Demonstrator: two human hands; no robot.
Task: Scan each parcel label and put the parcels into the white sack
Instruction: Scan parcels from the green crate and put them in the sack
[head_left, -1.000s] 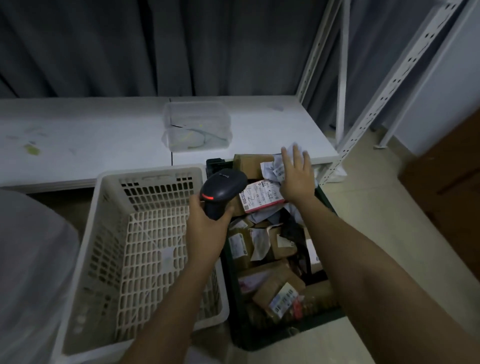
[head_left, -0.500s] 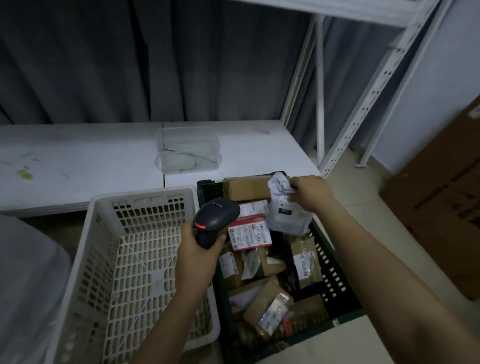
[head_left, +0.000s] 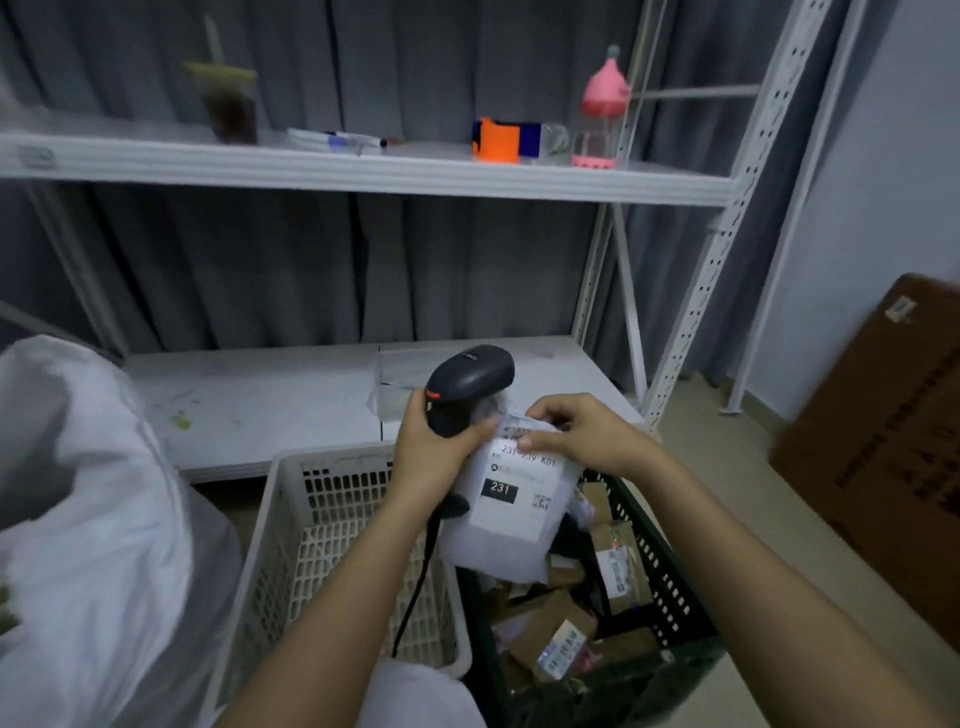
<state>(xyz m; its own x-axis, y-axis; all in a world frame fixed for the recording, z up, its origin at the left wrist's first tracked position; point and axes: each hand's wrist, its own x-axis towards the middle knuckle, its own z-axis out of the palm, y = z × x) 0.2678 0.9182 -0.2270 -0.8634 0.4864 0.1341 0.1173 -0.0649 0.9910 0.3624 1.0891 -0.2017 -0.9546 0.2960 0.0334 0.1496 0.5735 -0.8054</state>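
1. Step in hand: we're on the scan of one parcel. Our left hand (head_left: 435, 457) grips the scanner (head_left: 464, 387) by its handle, fingers wrapped round it, thumb lying against the top edge of the white parcel (head_left: 511, 512).
2. Our right hand (head_left: 574, 434) pinches the parcel's top edge, fingers curled over it. The parcel is held up in the air over the gap between the white basket (head_left: 291, 525) and the dark crate (head_left: 670, 587), label (head_left: 522, 486) facing us.
3. The scanner head sits above and behind the label, pointing away from it, so we judge the read isn't done yet.
4. Next move: tilt the scanner window down onto the barcode or swing the parcel in front of it, then carry the parcel left to the white sack (head_left: 88, 519), which stands well apart.
5. More parcels (head_left: 561, 639) wait in the crate, so the task is far from finished.
6. Against 0.5 s ago: the parcel was just being lifted at the crate's far end by the right hand alone; now it's raised to mid-view and both hands meet at it. The scanner has come up and right. The view has tipped upward, so the upper shelf (head_left: 363, 169) shows.
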